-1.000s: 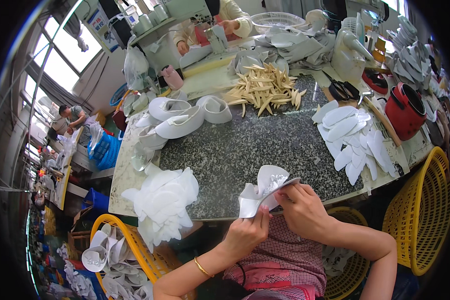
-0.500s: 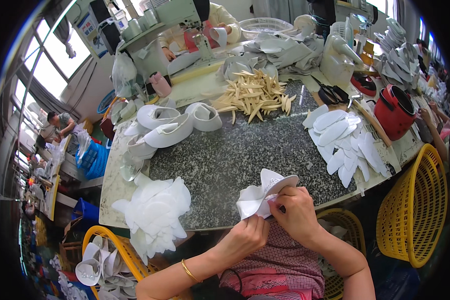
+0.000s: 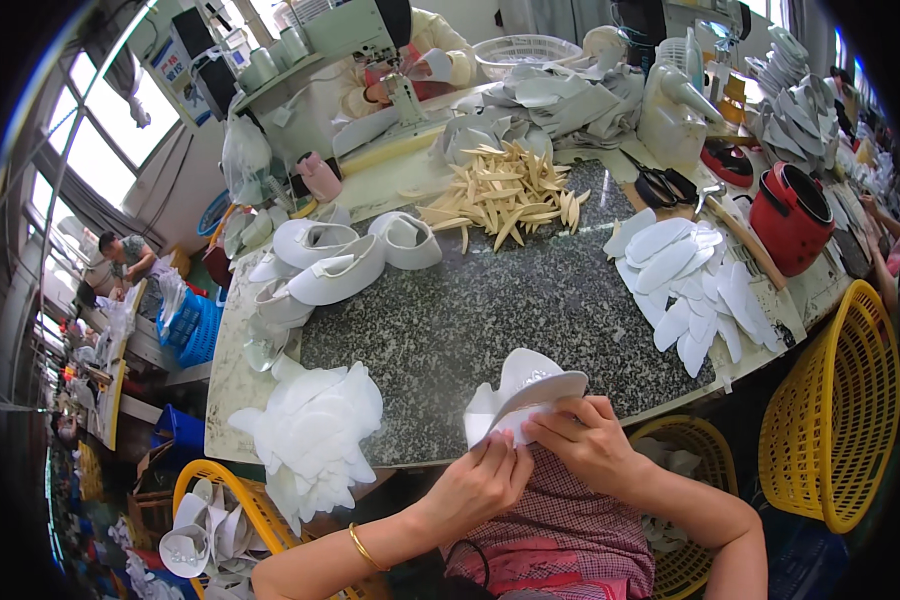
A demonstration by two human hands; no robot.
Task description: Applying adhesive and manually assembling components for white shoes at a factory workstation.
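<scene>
Above the near edge of the dark speckled stone slab (image 3: 440, 340), I hold a white shoe upper (image 3: 526, 390) with a cluster of shiny beads on it. My left hand (image 3: 488, 475) pinches its lower left edge between thumb and fingers. Closed on its right side is my right hand (image 3: 590, 442), thumb and fingers at the lower edge. Fingers partly cover the inner side of the upper. To the left lies a heap of thin white pieces (image 3: 310, 430). Several curved white uppers (image 3: 345, 268) rest behind it.
Beige curved strips (image 3: 510, 195) are heaped at the back. At right lie white oval pieces (image 3: 695, 285), a hammer (image 3: 745, 240), black scissors (image 3: 660, 185) and a red pot (image 3: 793, 225). Yellow baskets (image 3: 830, 400) flank the table. Across it, a person (image 3: 440, 50) sits behind a sewing machine (image 3: 355, 35).
The upper has turned in my hands, its broad curved edge now facing nearer me. Both hands have shifted slightly left and down. The person across has raised a white piece.
</scene>
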